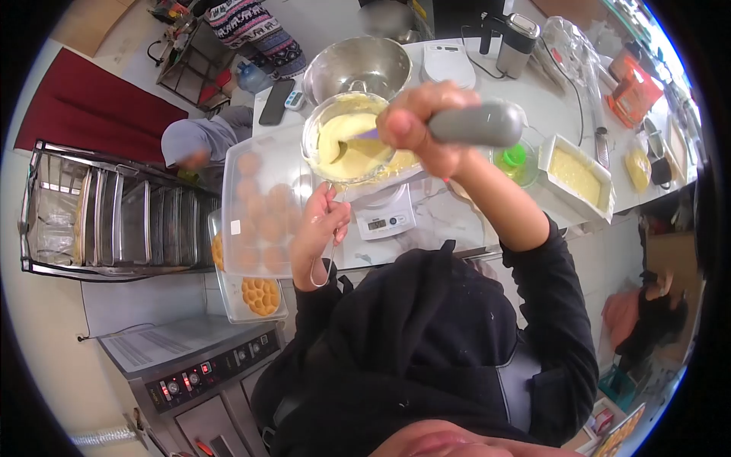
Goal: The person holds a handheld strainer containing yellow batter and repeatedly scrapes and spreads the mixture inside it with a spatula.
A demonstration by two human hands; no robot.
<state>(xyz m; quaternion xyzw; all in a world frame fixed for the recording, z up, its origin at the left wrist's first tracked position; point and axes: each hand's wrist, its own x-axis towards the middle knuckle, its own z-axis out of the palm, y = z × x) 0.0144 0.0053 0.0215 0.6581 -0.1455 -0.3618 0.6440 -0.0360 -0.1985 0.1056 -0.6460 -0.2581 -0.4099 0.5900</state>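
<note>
My right hand [430, 126] is wrapped round the thick grey handle of a spatula [480, 123]. Its blade dips into thick pale-yellow batter [354, 137] in a round bowl [307, 145]. The bowl is tilted over a white loaf pan [392, 181], partly hidden beneath it, with some batter along its edge. My left hand [324, 221] is below the bowl's near rim, fingers closed on a long wire handle [332, 255] that runs up to the bowl. A white digital scale [384, 217] sits under the loaf pan.
A lidded clear box [247, 206] of round baked pieces stands left, with honeycomb-patterned pastry [261, 295] below. Behind is a large steel bowl [358, 65]. Right are a batter-filled loaf pan [575, 174] and a hand mixer [518, 46]. A person in a grey head covering [190, 141] is at left.
</note>
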